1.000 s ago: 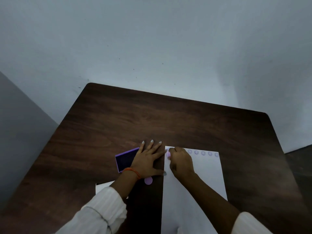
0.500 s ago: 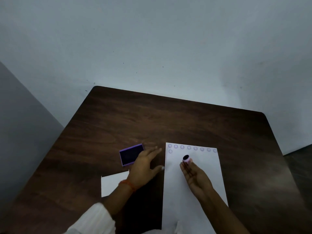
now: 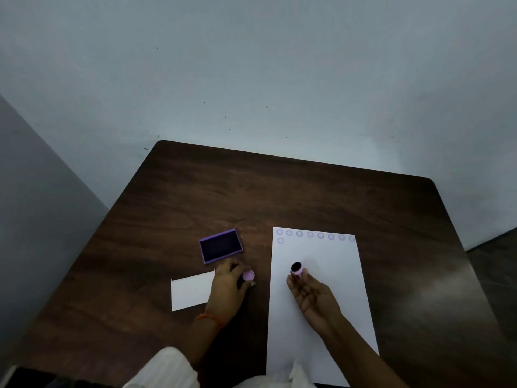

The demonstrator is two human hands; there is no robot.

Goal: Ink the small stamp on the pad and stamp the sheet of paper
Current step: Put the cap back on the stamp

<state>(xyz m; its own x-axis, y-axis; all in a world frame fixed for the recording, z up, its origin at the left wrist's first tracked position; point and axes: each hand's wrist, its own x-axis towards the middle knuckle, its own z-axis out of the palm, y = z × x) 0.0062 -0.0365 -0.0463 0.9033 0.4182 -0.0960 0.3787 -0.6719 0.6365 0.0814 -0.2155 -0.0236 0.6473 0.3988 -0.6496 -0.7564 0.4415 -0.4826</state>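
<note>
Pale blue-grey walls fill the upper half of the frame, and below them a dark wood-grain desk [image 3: 321, 197] spreads across the lower half. On it, right of centre, lies a long white sheet of paper [image 3: 330, 303] running down to the bottom edge; a row of faint purple ring prints [image 3: 315, 235] runs along its top edge, with one more ring just under the leftmost. Above the sheet's middle the right hand [image 3: 313, 296] is turned palm up, its grip closed on the small stamp [image 3: 297, 268]: the lilac barrel is pinched at the fingertips [image 3: 304, 273], at the far tip of the hand, and the dark inked face points up toward the camera, clear of the paper. Left of the sheet, near the centre of the frame, the ink pad [image 3: 221, 245] sits open on the desk, a purple case with a dark pad inside. Just below it the left hand [image 3: 228, 289] rests over the wood, fingers curled around a small round lilac cap [image 3: 248, 275] at its fingertips, beside the sheet's left edge. A small white card [image 3: 190, 291] lies flat at lower left, partly under that hand's wrist side. An orange thread band [image 3: 210, 319] circles the left wrist above a white sleeve [image 3: 165, 369].
</note>
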